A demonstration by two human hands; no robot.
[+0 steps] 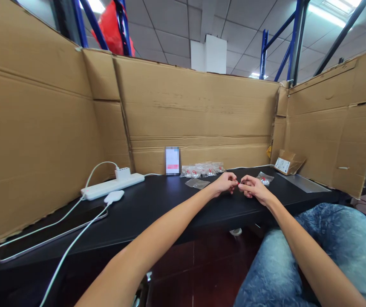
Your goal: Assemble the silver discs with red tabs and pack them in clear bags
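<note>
we are holding both hands together just right of the frame's centre, above the far edge of the black bench (157, 213). the left hand (225, 183) and the right hand (252, 187) are meeting fingertip to fingertip, and between them we are pinching a tiny red part (239, 182); both grips are pressed together on it, probably because something that small needs two sets of fingertips to steady it. it is too small to tell what it is.

just beyond the right hand a small clear bag (265, 178) with something red inside is lying on the bench, near enough to reach without shifting the arms. a flat, seemingly empty bag (197, 183) is lying left of the left hand. behind it, a row of filled bags (202, 169) is sitting against the cardboard wall (202, 111), kept back, we judge, so the working spot stays free.

a phone (172, 160) is leaning upright on that wall, facing us. in the left half, a white power strip (112, 186) is lying well apart from the hands, its cables (74, 238) running toward the lower left. a cardboard box (287, 163) is sitting at the right corner.
</note>
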